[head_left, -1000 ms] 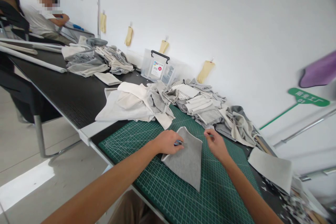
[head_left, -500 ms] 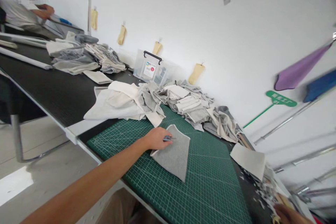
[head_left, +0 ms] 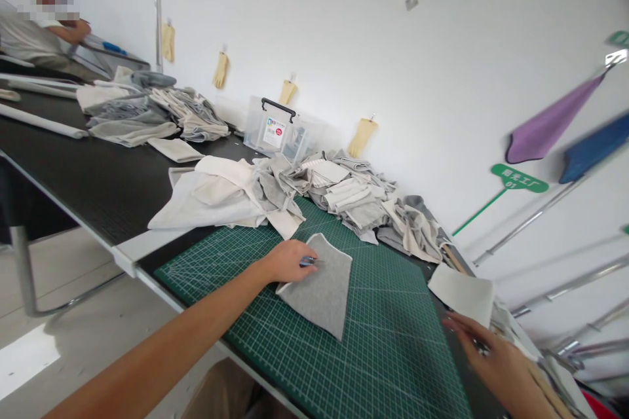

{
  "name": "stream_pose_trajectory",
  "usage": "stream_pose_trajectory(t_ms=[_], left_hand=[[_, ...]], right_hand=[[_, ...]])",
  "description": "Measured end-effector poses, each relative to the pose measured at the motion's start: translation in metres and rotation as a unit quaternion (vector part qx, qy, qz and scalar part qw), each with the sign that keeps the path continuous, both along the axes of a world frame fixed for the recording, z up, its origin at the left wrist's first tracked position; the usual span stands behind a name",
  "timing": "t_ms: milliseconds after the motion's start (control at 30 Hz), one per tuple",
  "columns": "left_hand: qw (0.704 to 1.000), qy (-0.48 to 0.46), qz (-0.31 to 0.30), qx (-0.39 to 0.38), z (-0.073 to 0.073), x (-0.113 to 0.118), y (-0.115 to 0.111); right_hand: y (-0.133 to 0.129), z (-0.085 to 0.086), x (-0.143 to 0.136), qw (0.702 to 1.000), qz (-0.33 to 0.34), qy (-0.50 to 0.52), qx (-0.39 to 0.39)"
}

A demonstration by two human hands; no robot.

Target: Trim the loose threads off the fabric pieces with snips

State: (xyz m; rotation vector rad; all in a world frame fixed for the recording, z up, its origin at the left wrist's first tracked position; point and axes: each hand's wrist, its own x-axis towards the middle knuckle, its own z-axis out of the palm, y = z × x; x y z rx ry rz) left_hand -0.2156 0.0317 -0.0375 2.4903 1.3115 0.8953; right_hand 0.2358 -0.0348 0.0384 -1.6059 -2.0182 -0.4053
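Head view: the left hand (head_left: 291, 262) is closed on a small blue-handled tool (head_left: 308, 262), whose thin metal tip points right over a grey cloth (head_left: 327, 294). That hand rests at the cloth's left edge. The grey cloth lies flat on a green cutting mat (head_left: 393, 347), its pale hem along the top and a corner toward the mat's near edge.

The right hand (head_left: 486, 353) is well apart from the left, over the right side of the black bench (head_left: 73, 173), just beside the mat. A small shiny thing (head_left: 481, 346) shows by its bent fingers; whether they grip it, I cannot tell. A pale folded cloth (head_left: 462, 291) lies just beyond this hand.

Behind the mat sits a heap of grey and white cloths (head_left: 356, 193), with a spread white cloth (head_left: 209, 200) to its left, partly over the mat's far edge. Farther left are another cloth pile (head_left: 135, 111) and a clear box (head_left: 268, 134) with a black handle. Yellow gloves (head_left: 362, 137) hang on the wall, and a purple cloth (head_left: 550, 121) and a blue cloth (head_left: 599, 149) hang at the right. At the far left, a person (head_left: 24, 33) in a white top sits with their arms forward.
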Motion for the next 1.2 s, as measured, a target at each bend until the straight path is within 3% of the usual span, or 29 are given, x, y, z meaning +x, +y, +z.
stream_pose_trajectory(t_ms=[67, 133, 267, 367, 567, 933, 1067, 1200], left_hand=[[1.0, 0.005, -0.006, 0.003, 0.001, -0.001, 0.0], [1.0, 0.01, -0.013, 0.006, 0.002, -0.001, -0.001], [0.999, 0.026, -0.023, 0.011, 0.006, -0.003, -0.004], [0.999, 0.037, -0.019, 0.018, 0.009, -0.005, -0.005], [0.999, 0.045, -0.019, 0.023, 0.008, -0.004, -0.004], [0.998, 0.049, -0.013, 0.024, 0.008, -0.003, -0.005], [0.999, 0.042, -0.017, 0.02, 0.006, -0.003, -0.003], [0.999, 0.027, -0.02, 0.011, 0.002, -0.004, -0.001]], right_hand=[[0.023, -0.005, -0.055, 0.984, 0.095, 0.09, -0.12], [0.048, -0.011, -0.113, 0.958, 0.159, 0.14, -0.191], [0.099, -0.028, -0.208, 0.928, 0.248, 0.174, -0.217], [0.129, -0.043, -0.241, 0.916, 0.285, 0.167, -0.229], [0.142, -0.064, -0.249, 0.911, 0.316, 0.138, -0.224], [0.135, -0.061, -0.266, 0.927, 0.332, 0.048, -0.165], [0.117, -0.045, -0.239, 0.949, 0.29, 0.063, -0.109], [0.088, -0.007, -0.167, 0.979, 0.206, -0.003, 0.004]])
